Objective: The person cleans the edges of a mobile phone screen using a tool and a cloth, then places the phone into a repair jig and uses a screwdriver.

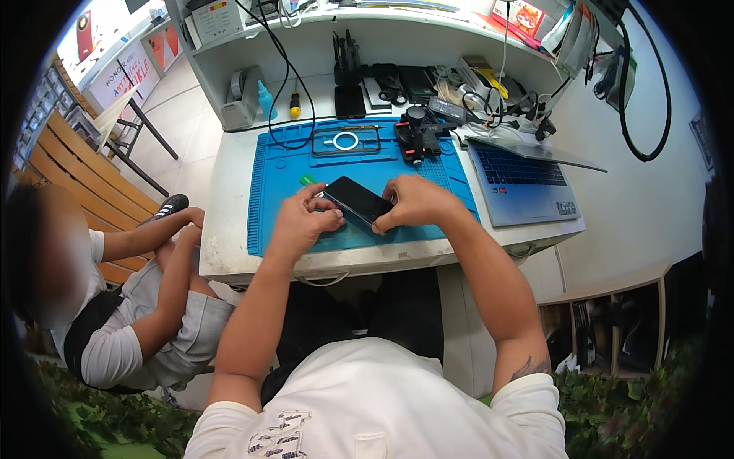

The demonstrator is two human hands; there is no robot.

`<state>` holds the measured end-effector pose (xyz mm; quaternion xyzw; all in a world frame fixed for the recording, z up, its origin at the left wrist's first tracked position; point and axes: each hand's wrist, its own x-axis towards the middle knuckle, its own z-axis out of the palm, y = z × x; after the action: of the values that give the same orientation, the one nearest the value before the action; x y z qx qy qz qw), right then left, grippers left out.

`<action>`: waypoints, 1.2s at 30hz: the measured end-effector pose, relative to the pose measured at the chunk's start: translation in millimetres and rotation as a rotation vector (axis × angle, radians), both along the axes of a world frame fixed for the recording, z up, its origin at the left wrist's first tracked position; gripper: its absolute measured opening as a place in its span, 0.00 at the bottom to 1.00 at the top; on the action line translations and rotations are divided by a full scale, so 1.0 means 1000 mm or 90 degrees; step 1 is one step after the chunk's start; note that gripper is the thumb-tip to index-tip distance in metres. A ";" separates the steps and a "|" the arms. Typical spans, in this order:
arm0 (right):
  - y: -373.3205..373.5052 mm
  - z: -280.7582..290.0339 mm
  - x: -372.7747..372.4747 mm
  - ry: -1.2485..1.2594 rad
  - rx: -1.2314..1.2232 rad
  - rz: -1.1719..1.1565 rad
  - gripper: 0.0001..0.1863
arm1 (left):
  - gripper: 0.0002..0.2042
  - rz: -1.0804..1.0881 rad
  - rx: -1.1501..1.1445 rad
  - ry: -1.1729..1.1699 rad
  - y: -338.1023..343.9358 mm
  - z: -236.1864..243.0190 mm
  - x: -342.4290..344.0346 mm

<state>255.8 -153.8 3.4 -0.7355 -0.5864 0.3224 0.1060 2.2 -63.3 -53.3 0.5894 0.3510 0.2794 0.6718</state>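
Note:
A dark smartphone (358, 200) lies slanted between my hands, its black face up, above the blue repair mat (275, 218). My right hand (418, 203) grips its right end, thumb at the near edge and fingers at the far side. At the left end, my left hand (302, 220) has its bent fingers closed about the corner; its contact with the phone is partly hidden. Just beyond those fingers shows a small green object (307, 180), mostly covered. Farther back on the mat are a dark phone frame with a white ring (345, 141) and a black clamp-like fixture (415, 136).
An open laptop (527, 183) stands at the right. Behind the mat are a blue squeeze bottle (265, 99), a yellow-and-black screwdriver (294, 105), another dark phone (350, 102) and tangled cables (489, 107). A black cable (287, 76) hangs onto the mat. Another person (145, 306) sits at the left.

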 end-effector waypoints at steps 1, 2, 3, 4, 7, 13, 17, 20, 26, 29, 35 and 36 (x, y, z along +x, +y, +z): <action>0.000 -0.002 -0.001 -0.002 0.003 0.002 0.45 | 0.42 0.011 -0.027 -0.053 -0.003 -0.003 0.003; 0.000 -0.005 -0.002 0.009 0.002 -0.016 0.45 | 0.44 0.021 -0.054 -0.105 -0.005 -0.005 0.006; -0.002 -0.006 -0.004 0.020 0.000 -0.036 0.45 | 0.44 0.021 -0.053 -0.108 -0.006 -0.006 0.010; -0.004 -0.007 -0.005 0.017 0.002 -0.037 0.45 | 0.44 0.035 -0.062 -0.114 -0.007 -0.006 0.013; -0.008 -0.009 -0.012 0.030 0.029 -0.066 0.45 | 0.43 0.055 -0.069 -0.133 -0.008 -0.010 0.018; -0.017 -0.009 -0.028 0.059 0.101 -0.123 0.44 | 0.43 0.074 -0.053 -0.150 -0.007 -0.012 0.021; -0.021 -0.014 -0.038 0.062 0.180 -0.139 0.42 | 0.44 0.085 -0.047 -0.174 -0.007 -0.010 0.021; -0.025 -0.023 -0.041 0.031 0.225 -0.153 0.41 | 0.44 0.085 -0.059 -0.190 -0.009 -0.006 0.025; -0.028 -0.021 -0.053 -0.007 0.248 -0.162 0.39 | 0.42 0.090 -0.054 -0.174 -0.006 -0.005 0.024; -0.028 -0.022 -0.058 -0.028 0.241 -0.168 0.39 | 0.41 0.096 -0.043 -0.163 -0.002 -0.010 0.023; -0.030 -0.019 -0.064 -0.052 0.230 -0.172 0.37 | 0.36 0.113 -0.050 -0.145 0.005 -0.010 0.021; -0.030 -0.020 -0.064 -0.057 0.229 -0.172 0.37 | 0.36 0.113 -0.050 -0.145 0.005 -0.008 0.021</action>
<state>191.3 -183.9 -16.2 -0.7900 -0.5348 0.1631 0.2515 22.8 -58.1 -61.8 0.4941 0.3339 0.3887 0.7023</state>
